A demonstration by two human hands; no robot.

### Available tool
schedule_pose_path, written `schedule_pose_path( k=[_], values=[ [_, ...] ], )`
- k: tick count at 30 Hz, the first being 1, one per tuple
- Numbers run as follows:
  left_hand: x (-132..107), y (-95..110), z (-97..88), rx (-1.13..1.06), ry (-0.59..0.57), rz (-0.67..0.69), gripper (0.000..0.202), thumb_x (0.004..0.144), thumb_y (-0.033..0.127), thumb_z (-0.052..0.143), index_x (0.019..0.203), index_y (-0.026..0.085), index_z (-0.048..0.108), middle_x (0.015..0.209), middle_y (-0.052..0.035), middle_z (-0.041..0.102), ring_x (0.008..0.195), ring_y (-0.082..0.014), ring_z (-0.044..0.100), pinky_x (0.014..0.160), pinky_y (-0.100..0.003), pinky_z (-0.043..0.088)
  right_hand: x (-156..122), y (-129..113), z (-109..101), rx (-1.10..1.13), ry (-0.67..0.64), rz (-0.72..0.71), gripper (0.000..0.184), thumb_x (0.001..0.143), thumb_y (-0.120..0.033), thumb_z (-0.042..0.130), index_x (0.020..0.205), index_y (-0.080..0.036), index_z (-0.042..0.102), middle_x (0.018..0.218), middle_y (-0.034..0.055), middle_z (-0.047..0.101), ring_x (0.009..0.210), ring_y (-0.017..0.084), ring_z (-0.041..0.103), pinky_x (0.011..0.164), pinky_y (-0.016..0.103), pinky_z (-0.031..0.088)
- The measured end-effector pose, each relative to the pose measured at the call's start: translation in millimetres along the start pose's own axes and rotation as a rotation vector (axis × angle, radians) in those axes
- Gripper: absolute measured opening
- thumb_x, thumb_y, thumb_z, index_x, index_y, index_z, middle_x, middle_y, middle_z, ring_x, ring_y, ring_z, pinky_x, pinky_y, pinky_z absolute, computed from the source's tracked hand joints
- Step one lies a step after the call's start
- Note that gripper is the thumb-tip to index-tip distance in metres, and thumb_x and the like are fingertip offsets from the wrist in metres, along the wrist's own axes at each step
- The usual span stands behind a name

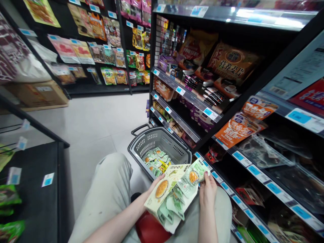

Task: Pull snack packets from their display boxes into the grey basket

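Observation:
My left hand grips a cream and green display box from its left side, tilted over my lap. Several green snack packets stand inside its open side. Between the fingers of my right hand is the corner of one green snack packet, with an orange round food picture, held at the box's upper right end. Just beyond the box, a grey shopping basket sits on the floor, holding several similar green packets and a yellow one.
Shelves with price tags rise close on my right, stocked with bagged cereal and orange pouches. A dark low shelf stands at left. Hanging snack bags and a cardboard box are farther back. Under me is a red stool.

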State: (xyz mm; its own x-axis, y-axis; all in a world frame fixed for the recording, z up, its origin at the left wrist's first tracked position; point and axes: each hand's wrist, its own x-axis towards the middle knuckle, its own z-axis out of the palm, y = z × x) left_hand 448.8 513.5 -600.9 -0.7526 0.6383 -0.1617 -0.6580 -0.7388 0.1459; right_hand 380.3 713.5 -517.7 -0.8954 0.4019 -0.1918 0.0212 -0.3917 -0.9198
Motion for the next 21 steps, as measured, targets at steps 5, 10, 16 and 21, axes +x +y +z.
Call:
schedule_pose_path(
  k=[5,10,16,21],
  values=[
    [-1.5,0.3,3.3,0.03,0.034,-0.008,0.074,0.085,0.056,0.053,0.133,-0.001,0.054,0.099,-0.0126,0.075,0.096,-0.0245,0.071,0.083,-0.027,0.049,0.7,0.1,0.3,-0.002,-0.001,0.009,0.043,0.054,-0.042,0.085,0.082,-0.013,0.071,0.087,0.0082,0.074,0.077,0.018,0.067,0.071,0.029,0.055],
    [-0.8,0.5,4.6,0.033,0.028,0.0,0.074,0.085,0.055,0.053,0.134,-0.001,0.052,0.099,-0.013,0.075,0.097,-0.0246,0.07,0.087,-0.027,0.048,0.5,0.7,-0.4,-0.011,-0.003,0.002,0.041,0.055,-0.042,0.085,0.082,-0.014,0.071,0.087,0.0078,0.074,0.077,0.018,0.067,0.072,0.029,0.055],
    [-0.7,-0.7,5.3,0.033,0.045,0.006,0.075,0.082,0.055,0.056,0.132,-0.001,0.055,0.098,-0.0133,0.075,0.096,-0.0256,0.071,0.086,-0.028,0.049,0.9,-0.3,0.5,0.016,0.012,0.026,0.042,0.052,-0.042,0.086,0.08,-0.014,0.071,0.085,0.0071,0.075,0.076,0.017,0.067,0.07,0.028,0.055],
    [-1.2,-0.4,3.4,0.01,0.013,0.003,0.073,0.084,0.053,0.056,0.135,0.001,0.052,0.103,-0.0135,0.074,0.099,-0.0254,0.07,0.088,-0.028,0.048,-0.1,-1.6,1.7,0.052,0.012,0.053,0.043,0.05,-0.04,0.088,0.08,-0.014,0.072,0.084,0.006,0.074,0.076,0.015,0.067,0.07,0.025,0.054]
  ],
)
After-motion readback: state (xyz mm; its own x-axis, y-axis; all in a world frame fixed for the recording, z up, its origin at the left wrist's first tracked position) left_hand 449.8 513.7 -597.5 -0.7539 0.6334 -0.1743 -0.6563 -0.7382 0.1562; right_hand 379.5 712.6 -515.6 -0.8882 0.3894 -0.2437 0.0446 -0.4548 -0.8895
